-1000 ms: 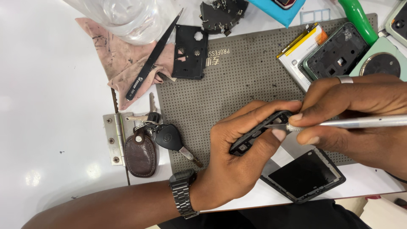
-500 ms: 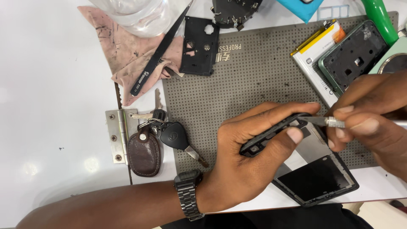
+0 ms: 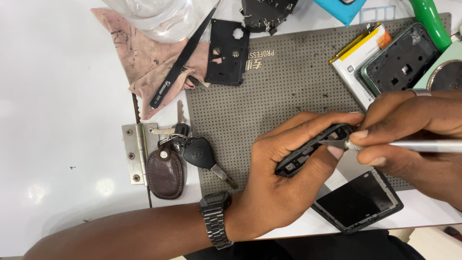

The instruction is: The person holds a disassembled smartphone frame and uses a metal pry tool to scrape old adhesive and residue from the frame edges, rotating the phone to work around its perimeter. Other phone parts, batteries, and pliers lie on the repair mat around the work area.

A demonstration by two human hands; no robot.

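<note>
My left hand (image 3: 284, 178) grips a narrow black phone frame part (image 3: 308, 150) edge-on above a grey perforated work mat (image 3: 279, 82). My right hand (image 3: 418, 137) pinches a slim silver-handled blade tool (image 3: 414, 145), whose tip touches the top edge of the black part. A dark metal watch (image 3: 215, 219) sits on my left wrist. Below my hands a black phone screen (image 3: 358, 202) lies flat at the mat's near edge.
A key bunch with a brown leather fob (image 3: 166, 168) and a steel hinge (image 3: 133, 151) lie left of the mat. Black tweezers (image 3: 180, 60) rest on a pink cloth (image 3: 139, 58). A black plate (image 3: 228, 53), a battery (image 3: 358, 60) and a green phone body (image 3: 402, 60) lie farther back.
The view has shifted slightly, so everything sits a little lower and to the right. The blade tip has stayed against the black part; both hands keep their grip.
</note>
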